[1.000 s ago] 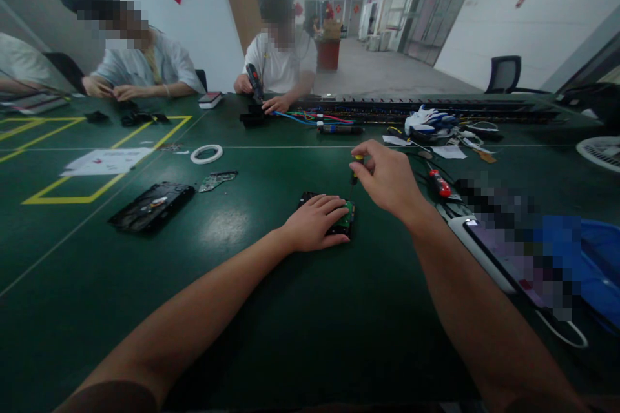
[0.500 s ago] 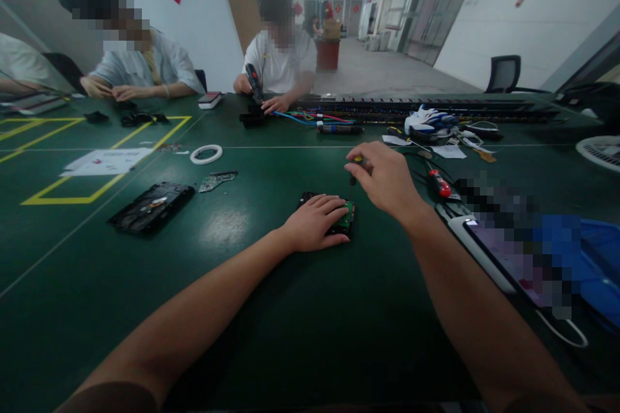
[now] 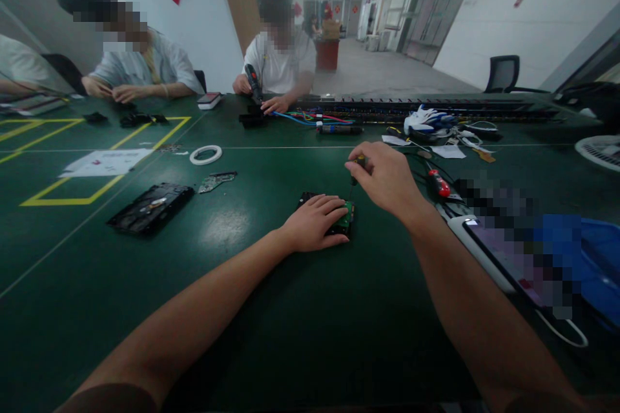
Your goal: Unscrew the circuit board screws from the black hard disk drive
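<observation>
On the green table in front of me lies a hard drive (image 3: 345, 224) with a green circuit board showing along its right side. My left hand (image 3: 317, 222) rests flat across it, fingers stretched out and thumb apart near the close edge, covering most of the drive. My right hand (image 3: 382, 174) is closed around a small screwdriver (image 3: 354, 179) with a yellow and dark handle. The shaft points down to the drive's far right corner. Whether its tip sits in a screw is too small to tell.
Left lie a black drive casing (image 3: 151, 206), a loose circuit board (image 3: 216, 181) and a white tape ring (image 3: 206, 155). Right are a red-handled tool (image 3: 439, 183), a phone (image 3: 504, 258) and a blue tray (image 3: 591, 258). Across the table, a co-worker's hand (image 3: 275, 105) works beside a power screwdriver (image 3: 253, 82).
Both hands keep their places on the hard drive and the screwdriver. The screwdriver's handle looks slightly turned or tilted in my right fingers; nothing else has visibly moved.
</observation>
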`<control>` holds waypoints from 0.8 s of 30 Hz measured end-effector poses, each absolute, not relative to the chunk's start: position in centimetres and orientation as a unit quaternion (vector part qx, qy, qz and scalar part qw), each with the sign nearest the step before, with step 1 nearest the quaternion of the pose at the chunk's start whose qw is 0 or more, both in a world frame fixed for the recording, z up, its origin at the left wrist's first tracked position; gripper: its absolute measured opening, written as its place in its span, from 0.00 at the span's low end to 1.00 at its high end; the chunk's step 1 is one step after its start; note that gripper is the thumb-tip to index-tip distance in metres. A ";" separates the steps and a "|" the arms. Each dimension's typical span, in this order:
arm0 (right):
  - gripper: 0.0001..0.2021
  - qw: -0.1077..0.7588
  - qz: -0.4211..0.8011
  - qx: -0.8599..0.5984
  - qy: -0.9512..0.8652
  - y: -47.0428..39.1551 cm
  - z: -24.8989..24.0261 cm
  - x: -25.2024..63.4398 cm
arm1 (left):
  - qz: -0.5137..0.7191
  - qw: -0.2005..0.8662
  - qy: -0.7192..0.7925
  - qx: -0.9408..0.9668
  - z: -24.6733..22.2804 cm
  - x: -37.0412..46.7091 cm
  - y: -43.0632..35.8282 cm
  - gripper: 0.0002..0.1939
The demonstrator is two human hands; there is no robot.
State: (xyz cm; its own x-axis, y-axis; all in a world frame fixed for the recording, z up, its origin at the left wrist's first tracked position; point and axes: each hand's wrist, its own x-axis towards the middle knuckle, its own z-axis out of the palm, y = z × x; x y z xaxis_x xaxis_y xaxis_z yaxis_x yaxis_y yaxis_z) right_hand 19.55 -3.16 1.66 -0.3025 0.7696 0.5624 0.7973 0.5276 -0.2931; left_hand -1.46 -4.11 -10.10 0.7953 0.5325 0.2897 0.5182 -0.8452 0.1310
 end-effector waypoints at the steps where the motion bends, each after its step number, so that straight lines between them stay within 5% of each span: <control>1: 0.03 0.335 -0.020 -0.485 -0.808 -3.2 1.7 19.6 | 0.160 0.022 0.278 0.947 -10.1 -1.4 -4.1 0.38; 15: 0.13 0.302 -0.009 -0.492 -0.817 -3.2 1.7 19.8 | 0.162 0.020 0.277 0.947 -10.3 -1.5 -4.0 0.38; 24: 0.07 0.314 -0.008 -0.483 -0.818 -3.0 1.5 19.7 | 0.158 0.018 0.278 0.947 -10.2 -1.5 -4.0 0.39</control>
State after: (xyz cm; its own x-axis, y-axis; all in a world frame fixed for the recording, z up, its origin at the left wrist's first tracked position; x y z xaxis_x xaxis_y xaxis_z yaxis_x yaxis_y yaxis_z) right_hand 19.71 -3.02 1.53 -0.3373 0.7844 0.5206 0.7942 0.5340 -0.2900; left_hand -1.48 -4.00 -10.22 0.7961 0.5317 0.2890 0.5206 -0.8452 0.1209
